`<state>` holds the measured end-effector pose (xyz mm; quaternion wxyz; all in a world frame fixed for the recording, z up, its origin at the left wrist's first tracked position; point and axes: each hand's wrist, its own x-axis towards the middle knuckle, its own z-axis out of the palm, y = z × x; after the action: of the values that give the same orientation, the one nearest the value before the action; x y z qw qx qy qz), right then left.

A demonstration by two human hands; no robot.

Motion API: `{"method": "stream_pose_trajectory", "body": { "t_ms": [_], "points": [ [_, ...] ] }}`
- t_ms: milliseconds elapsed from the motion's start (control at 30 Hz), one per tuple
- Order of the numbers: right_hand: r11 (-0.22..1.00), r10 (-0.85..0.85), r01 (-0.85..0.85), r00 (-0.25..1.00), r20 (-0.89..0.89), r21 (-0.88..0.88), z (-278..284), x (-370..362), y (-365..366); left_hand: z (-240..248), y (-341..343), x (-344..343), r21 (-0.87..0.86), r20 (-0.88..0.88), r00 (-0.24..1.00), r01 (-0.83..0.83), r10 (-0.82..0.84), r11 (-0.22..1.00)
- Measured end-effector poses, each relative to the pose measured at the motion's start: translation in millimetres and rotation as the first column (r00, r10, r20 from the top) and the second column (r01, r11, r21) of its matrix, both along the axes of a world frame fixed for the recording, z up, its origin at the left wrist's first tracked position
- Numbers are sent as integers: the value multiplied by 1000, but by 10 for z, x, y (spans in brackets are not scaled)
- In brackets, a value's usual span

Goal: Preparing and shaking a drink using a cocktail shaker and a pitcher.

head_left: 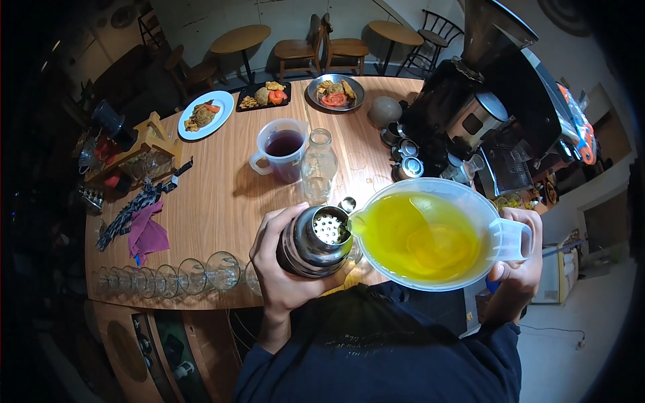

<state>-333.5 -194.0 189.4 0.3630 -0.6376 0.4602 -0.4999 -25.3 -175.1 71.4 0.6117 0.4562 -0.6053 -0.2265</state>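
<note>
So the clear plastic measuring jug [485, 235], full of yellow liquid, is right between the two hands, and the bit that matters most imo is its spout against the mouth of the cocktail shaker [312, 252]. The jug's long line, handle to spout, runs pretty much sideways: handle out by the right hand [527, 264], spout aimed across at the left hand [285, 282]. The spout is right up at the shaker's rim, on the side facing the right hand. Can't tell whether it's touching or just hanging over, and I can't make out a stream either.

Right hand's got the jug handle, fingers curled round it and thumb low. Left hand is wrapped round the shaker body, so it's the nearer one to the spout. Shaker has its perforated strainer top [329, 230] facing up, looks roughly upright, though the fisheye makes lean hard to judge.

Just beyond the left hand on the tabletop [222, 195] there's an open glass bottle [320, 168], with a second jug [281, 127] of purple liquid beside it. Row of drinking glasses [191, 277] runs off to the left of the left hand. Espresso machine [531, 114] sits past the right hand.
</note>
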Motion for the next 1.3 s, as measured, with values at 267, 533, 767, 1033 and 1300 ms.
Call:
{"method": "stream_pose_trajectory", "body": {
  "t_ms": [267,533,767,1033,1300],
  "points": [
    [1000,-7,7,1000,-17,-6,19,43,-7,-11,15,26,0,5,1000,-4,4,1000],
    [999,-9,12,997,-80,34,47,50,-13,-24,19,27,7,0,1000,-19,19,1000],
    [1000,-22,22,999,-26,-16,-14,39,-19,-40,20,37,2,-1,1000,-24,24,1000],
    [991,-135,136,990,36,-19,-36,147,48,-55,46,48,27,-32,999,-24,25,999],
    [997,-48,52,997,-61,61,-37,21,30,-51,49,50,31,-34,999,-21,22,999]
  ]
}}
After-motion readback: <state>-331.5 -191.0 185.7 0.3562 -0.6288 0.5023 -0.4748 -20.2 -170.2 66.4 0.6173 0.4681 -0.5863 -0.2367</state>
